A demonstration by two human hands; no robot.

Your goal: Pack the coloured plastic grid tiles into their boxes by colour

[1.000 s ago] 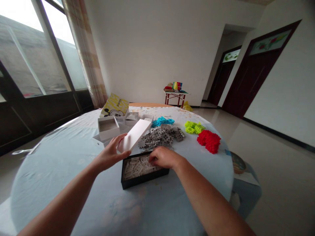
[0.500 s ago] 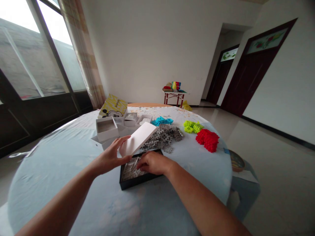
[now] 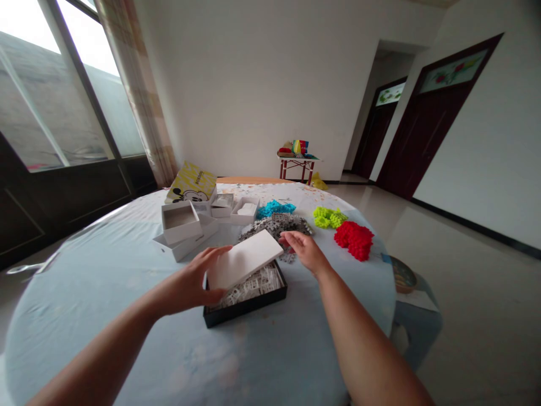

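Panel (image 3: 247, 258) gripped in the left hand (image 3: 195, 283) hides some pale pieces (image 3: 257, 285); whether the right hand (image 3: 306, 251) holds anything cannot be told.

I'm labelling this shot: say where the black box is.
In the head view, the black box sits below centre on the table, partly under the white piece in the left hand.

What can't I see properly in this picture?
All in the head view:
- Some white pieces in the black box: hidden under the flat white thing in the left hand.
- That flat thing's underside: turned away.
- Part of the grey pile: behind the flat thing and the right hand.
- Whether the right hand pinches anything: too small to tell.
- Both upper arms: cut off by the bottom edge.
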